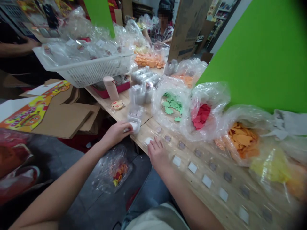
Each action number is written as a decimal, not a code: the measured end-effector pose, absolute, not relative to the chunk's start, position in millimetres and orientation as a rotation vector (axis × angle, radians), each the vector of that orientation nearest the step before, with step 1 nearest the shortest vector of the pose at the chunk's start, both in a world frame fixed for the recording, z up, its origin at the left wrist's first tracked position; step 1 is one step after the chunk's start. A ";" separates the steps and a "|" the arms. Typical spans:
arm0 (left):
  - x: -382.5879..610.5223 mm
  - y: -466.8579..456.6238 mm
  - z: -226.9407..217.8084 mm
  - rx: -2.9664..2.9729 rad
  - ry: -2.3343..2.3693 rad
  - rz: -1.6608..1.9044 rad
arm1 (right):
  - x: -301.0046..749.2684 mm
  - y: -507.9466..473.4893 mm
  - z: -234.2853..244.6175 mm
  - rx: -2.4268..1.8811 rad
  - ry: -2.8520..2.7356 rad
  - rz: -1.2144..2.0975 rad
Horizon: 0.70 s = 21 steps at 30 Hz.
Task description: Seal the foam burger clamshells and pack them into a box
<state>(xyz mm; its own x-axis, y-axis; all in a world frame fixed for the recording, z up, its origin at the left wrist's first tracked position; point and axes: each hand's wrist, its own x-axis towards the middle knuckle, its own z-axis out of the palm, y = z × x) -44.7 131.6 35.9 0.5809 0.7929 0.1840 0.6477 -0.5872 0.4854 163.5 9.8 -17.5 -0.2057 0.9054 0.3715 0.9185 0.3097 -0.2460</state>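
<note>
My left hand [116, 132] rests at the table's near edge, its fingers curled on a small clear plastic box [134, 123]. My right hand [157, 153] lies palm down on the wooden table [206, 195], fingers together, their tips on a small white square piece [148, 140]. A row of white squares [192, 167] and a row of small grey pieces [181, 145] run along the table to the right of that hand. Behind them stand open clear bags of green cut-outs [172, 104], red cut-outs [200, 116], orange cut-outs [242, 139] and yellow ones [271, 167].
A white mesh basket [88, 72] of clear packets stands at the back left, a pink bottle [111, 88] before it. Cardboard sheets [61, 119] lie left. A bag of mixed pieces [116, 171] sits on the floor. Another person sits at the far end; a green partition [259, 54] rises on the right.
</note>
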 end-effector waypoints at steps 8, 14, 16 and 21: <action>-10.6 133.8 61.2 2.541 0.996 0.748 | 172.6 4.5 -14.8 -1.667 -2.264 0.026; 13.6 128.5 32.6 2.744 0.755 0.437 | 179.5 -5.7 -17.7 -1.693 -2.247 0.001; 3.4 121.5 27.9 2.769 0.717 0.421 | 177.4 -2.6 -11.6 -1.696 -2.186 -0.002; -23.3 111.8 16.8 1.630 1.580 0.949 | 160.9 40.3 6.4 -1.817 -2.072 0.004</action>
<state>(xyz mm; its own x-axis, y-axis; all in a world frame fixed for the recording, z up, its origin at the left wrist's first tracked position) -23.3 111.8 16.8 0.0031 0.9987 0.0502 0.5130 -0.0447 0.8572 160.9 40.3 6.4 -0.0887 0.9556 0.2810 0.9545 0.1622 -0.2504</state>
